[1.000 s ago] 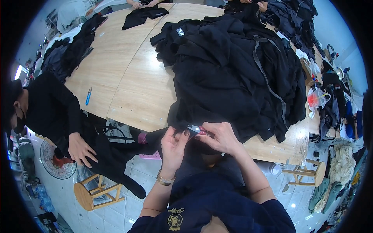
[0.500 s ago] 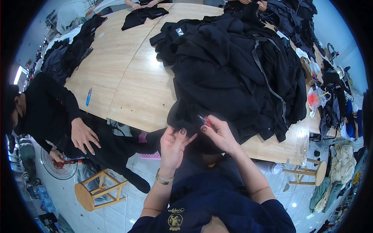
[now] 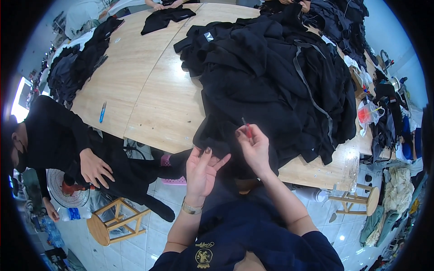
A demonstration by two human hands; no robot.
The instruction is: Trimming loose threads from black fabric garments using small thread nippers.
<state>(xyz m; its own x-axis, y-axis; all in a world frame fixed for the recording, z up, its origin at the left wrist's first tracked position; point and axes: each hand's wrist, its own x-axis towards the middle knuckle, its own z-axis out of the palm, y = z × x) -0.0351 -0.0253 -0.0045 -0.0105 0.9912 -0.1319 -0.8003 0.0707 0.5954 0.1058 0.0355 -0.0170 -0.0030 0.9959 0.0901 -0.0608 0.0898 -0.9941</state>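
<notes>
My right hand (image 3: pixel 256 151) is closed around small red-handled thread snips (image 3: pixel 248 131), their thin tip pointing up and away over the dark cloth. My left hand (image 3: pixel 202 174) is at the near edge of a black garment (image 3: pixel 214 140), its thumb and forefinger pinching the cloth while the other fingers stick out. That garment runs into a large heap of black garments (image 3: pixel 271 77) on the wooden table (image 3: pixel 158 104); where one piece ends and another begins is hard to make out. A grey strip of tape or cord (image 3: pixel 305 81) lies across the heap.
Blue snips (image 3: pixel 103 112) lie on the table at left. Close by sits a co-worker in black, one hand (image 3: pixel 96 168) on the lap. Wooden stools (image 3: pixel 98 229) stand at both sides, and a fan (image 3: pixel 68 187) is on the floor. A drink bag (image 3: pixel 368 113) sits at right.
My right hand has shifted a little right and away from my left, and the snips point more upward. The co-worker's other hand has moved from the fan toward a bottle on the floor.
</notes>
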